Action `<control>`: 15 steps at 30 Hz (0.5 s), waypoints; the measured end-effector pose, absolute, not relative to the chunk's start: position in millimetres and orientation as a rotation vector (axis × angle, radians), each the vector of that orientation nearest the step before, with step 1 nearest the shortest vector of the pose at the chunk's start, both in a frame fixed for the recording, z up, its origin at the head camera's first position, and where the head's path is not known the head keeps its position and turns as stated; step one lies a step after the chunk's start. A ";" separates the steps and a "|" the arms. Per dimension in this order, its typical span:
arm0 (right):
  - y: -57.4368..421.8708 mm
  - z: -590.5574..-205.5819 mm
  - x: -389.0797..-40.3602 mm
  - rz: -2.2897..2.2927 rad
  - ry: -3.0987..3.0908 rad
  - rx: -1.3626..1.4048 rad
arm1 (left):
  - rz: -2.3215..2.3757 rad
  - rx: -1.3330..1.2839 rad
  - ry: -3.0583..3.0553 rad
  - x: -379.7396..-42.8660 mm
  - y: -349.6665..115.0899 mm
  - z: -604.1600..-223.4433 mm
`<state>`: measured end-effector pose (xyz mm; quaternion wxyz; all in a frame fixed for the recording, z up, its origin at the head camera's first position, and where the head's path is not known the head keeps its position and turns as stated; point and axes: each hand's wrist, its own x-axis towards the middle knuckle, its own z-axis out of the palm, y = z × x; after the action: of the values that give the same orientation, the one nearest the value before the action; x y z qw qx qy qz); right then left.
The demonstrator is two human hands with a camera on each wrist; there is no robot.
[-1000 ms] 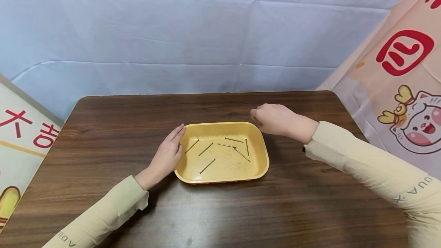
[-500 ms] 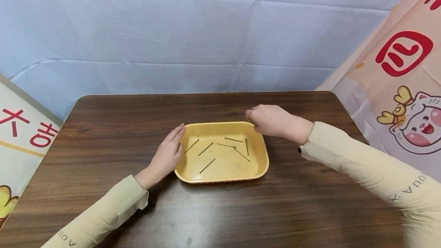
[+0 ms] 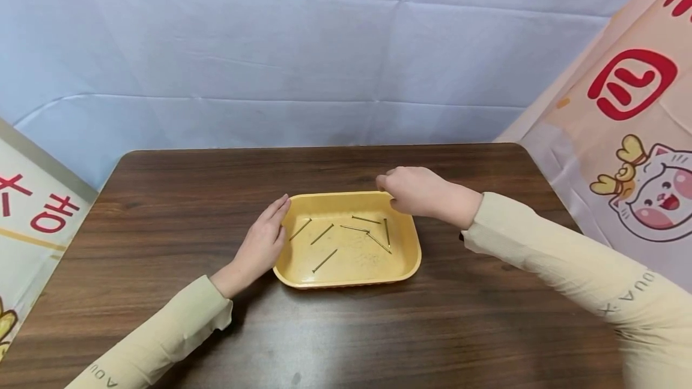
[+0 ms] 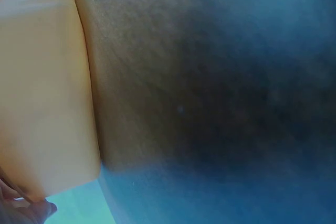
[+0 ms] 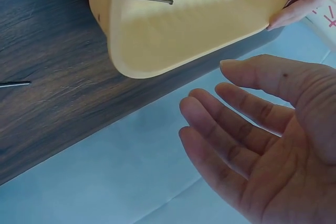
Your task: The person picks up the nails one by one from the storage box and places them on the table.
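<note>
A yellow plastic tray stands on the brown table. Several thin metal nails lie scattered on its floor. My left hand rests against the tray's left side, its fingers stretched along the rim near the back left corner. Over the back right corner hovers my right hand. Seen from the right wrist, its fingers and thumb are relaxed, lightly bent and apart, with nothing between them. Another nail lies on the table outside the tray in that view; I cannot make it out in the head view.
The brown wood-grain tabletop spreads around the tray. Behind its far edge hangs a pale blue cloth. Printed banners stand at the right and at the left.
My right hand has drifted left, from beside the tray's back right corner to over its back rim. The left hand, tray and nails hold their places.
</note>
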<state>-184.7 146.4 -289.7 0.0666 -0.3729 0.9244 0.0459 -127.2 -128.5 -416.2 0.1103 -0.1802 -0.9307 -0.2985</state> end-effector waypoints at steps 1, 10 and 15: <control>145.4 -289.9 -184.6 0.141 2.784 -1.125 | -0.877 -0.530 -2.736 -127.4 -128.5 -416.5; 135.7 -290.9 -185.0 0.141 2.775 -1.145 | -0.882 -0.535 -2.744 -129.1 -129.2 -417.2; 130.1 -292.7 -185.5 0.151 2.762 -1.163 | -0.890 -0.536 -2.744 -129.7 -129.3 -416.8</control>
<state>-185.5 130.1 -292.7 0.0706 -0.3866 0.9181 0.0503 -129.7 -129.3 -416.8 0.1036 -0.1817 -0.9301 -0.3018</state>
